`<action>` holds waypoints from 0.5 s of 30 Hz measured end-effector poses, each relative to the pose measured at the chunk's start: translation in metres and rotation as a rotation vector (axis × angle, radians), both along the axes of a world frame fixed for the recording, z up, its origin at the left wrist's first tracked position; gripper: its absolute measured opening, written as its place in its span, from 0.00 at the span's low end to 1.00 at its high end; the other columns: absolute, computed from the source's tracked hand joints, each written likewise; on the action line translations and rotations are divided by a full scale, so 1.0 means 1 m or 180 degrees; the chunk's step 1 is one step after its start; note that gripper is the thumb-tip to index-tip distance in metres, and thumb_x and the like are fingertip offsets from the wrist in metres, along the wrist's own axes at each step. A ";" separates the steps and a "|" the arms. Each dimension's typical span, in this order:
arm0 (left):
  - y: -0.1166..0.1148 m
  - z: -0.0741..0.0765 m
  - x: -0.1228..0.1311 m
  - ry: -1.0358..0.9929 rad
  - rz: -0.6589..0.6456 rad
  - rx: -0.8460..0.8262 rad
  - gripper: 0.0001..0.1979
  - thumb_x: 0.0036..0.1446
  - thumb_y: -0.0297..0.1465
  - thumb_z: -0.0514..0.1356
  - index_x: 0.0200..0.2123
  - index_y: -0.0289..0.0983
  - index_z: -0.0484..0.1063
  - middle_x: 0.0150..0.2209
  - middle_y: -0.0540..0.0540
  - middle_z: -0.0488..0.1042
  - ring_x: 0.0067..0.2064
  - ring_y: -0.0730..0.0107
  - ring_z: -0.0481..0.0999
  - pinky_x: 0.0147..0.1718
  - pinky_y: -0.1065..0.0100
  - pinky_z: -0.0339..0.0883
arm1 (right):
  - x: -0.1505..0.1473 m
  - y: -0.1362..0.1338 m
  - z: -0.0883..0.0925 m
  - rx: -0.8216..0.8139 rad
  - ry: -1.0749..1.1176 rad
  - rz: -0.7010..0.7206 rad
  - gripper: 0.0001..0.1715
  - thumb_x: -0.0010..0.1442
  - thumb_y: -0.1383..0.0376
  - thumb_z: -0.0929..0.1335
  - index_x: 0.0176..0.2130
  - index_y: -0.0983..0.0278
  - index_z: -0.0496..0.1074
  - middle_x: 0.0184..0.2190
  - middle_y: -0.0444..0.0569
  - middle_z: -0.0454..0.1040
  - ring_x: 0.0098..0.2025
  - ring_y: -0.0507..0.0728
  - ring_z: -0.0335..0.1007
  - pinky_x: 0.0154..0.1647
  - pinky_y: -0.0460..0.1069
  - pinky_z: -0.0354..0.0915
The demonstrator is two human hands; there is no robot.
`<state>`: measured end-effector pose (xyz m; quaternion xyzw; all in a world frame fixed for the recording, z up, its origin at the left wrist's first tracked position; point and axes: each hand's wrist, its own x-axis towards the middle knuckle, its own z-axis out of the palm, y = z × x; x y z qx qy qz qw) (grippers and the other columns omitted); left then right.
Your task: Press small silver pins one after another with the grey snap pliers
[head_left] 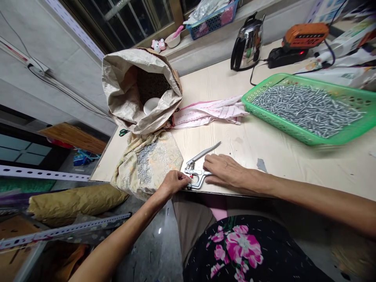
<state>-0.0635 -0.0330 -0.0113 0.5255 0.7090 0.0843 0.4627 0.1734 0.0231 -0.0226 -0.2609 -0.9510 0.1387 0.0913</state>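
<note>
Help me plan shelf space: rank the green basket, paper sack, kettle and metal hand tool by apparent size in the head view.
1. green basket and paper sack: too alike to rank; the basket is cut off by the frame.
2. kettle, though it stands farther away.
3. metal hand tool.

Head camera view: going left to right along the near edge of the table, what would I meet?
Patterned cloth heaped with small metal parts → left hand → plier-like metal tool → right hand → grey scrap → green basket of metal pins.
</note>
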 end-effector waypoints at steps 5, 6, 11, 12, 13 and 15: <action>0.000 0.000 0.000 0.0027 -0.0046 -0.0057 0.20 0.43 0.46 0.61 0.21 0.33 0.73 0.16 0.52 0.65 0.21 0.75 0.62 0.22 0.72 0.54 | 0.004 0.023 0.006 0.0316 -0.0245 -0.0248 0.57 0.44 0.37 0.72 0.59 0.70 0.59 0.59 0.68 0.61 0.61 0.74 0.52 0.58 0.69 0.49; 0.000 0.001 0.000 0.0049 -0.0048 -0.0060 0.20 0.42 0.46 0.61 0.21 0.33 0.73 0.16 0.52 0.65 0.21 0.75 0.62 0.22 0.72 0.53 | 0.004 0.025 0.006 0.0273 -0.0363 -0.0264 0.58 0.44 0.38 0.73 0.60 0.70 0.59 0.57 0.68 0.62 0.60 0.74 0.53 0.58 0.70 0.47; 0.002 0.003 0.002 0.0043 0.0006 -0.0055 0.19 0.43 0.45 0.61 0.21 0.33 0.72 0.16 0.52 0.64 0.21 0.75 0.62 0.22 0.72 0.54 | 0.004 0.022 0.008 0.0172 -0.0455 -0.0296 0.50 0.50 0.45 0.73 0.60 0.69 0.59 0.51 0.62 0.69 0.52 0.69 0.62 0.57 0.69 0.50; 0.002 0.004 0.003 0.0024 0.0015 -0.0071 0.19 0.44 0.45 0.61 0.21 0.33 0.72 0.16 0.52 0.64 0.21 0.75 0.62 0.22 0.72 0.54 | 0.004 0.021 0.009 0.0179 -0.0432 -0.0300 0.49 0.51 0.46 0.73 0.60 0.69 0.59 0.50 0.61 0.69 0.51 0.69 0.62 0.56 0.68 0.51; 0.002 0.005 0.003 0.0015 0.0017 -0.0092 0.19 0.44 0.45 0.61 0.21 0.33 0.72 0.16 0.53 0.64 0.21 0.75 0.62 0.23 0.72 0.55 | 0.005 0.020 0.009 0.0187 -0.0405 -0.0299 0.47 0.52 0.47 0.72 0.60 0.69 0.59 0.50 0.61 0.70 0.51 0.69 0.62 0.55 0.67 0.52; 0.000 0.008 0.005 0.0130 -0.0015 -0.0124 0.18 0.47 0.43 0.61 0.22 0.32 0.72 0.17 0.52 0.64 0.22 0.74 0.64 0.24 0.71 0.56 | 0.006 0.018 0.010 0.0188 -0.0326 -0.0292 0.43 0.54 0.49 0.72 0.60 0.67 0.59 0.49 0.60 0.70 0.49 0.67 0.63 0.53 0.64 0.53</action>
